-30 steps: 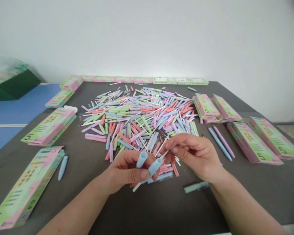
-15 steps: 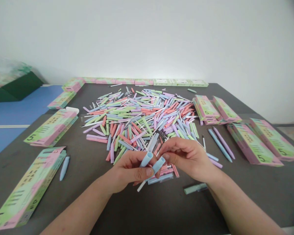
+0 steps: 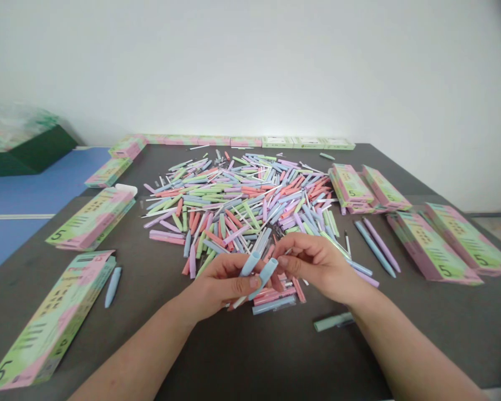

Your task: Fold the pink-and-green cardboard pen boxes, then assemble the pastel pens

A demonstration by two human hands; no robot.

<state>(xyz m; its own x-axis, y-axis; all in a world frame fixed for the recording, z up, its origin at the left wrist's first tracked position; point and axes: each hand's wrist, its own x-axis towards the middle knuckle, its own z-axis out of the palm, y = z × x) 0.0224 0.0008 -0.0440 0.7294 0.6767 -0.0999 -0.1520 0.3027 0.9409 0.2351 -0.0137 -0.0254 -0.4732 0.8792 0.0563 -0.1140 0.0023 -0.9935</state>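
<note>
My left hand (image 3: 217, 287) is closed around two light blue pen barrels, whose open ends point up toward the right. One barrel (image 3: 269, 269) lies under the thumb; the other barrel (image 3: 249, 264) rises just behind it. A thin white stick (image 3: 239, 302), like a pen refill, pokes out below the left thumb. My right hand (image 3: 313, 264) is pinched close to the front barrel's open end; whatever its fingertips hold is hidden. Behind both hands spreads a big pile of pastel pen parts (image 3: 237, 195). Just below them, a blue pen piece (image 3: 273, 305) rests on the table.
Printed pen boxes stand on the left (image 3: 50, 317) and right (image 3: 421, 245), and a row of boxes (image 3: 246, 142) lines the back edge. A blue pen (image 3: 376, 247) lies right, a blue barrel (image 3: 113, 287) left, a green piece (image 3: 332, 322) in front. A dark green bin (image 3: 33, 150) stands far left.
The white stick shows less below my left thumb than before. The front barrel has tilted and shifted slightly up. Both hands stay close together, with the right fingertips still pinched.
</note>
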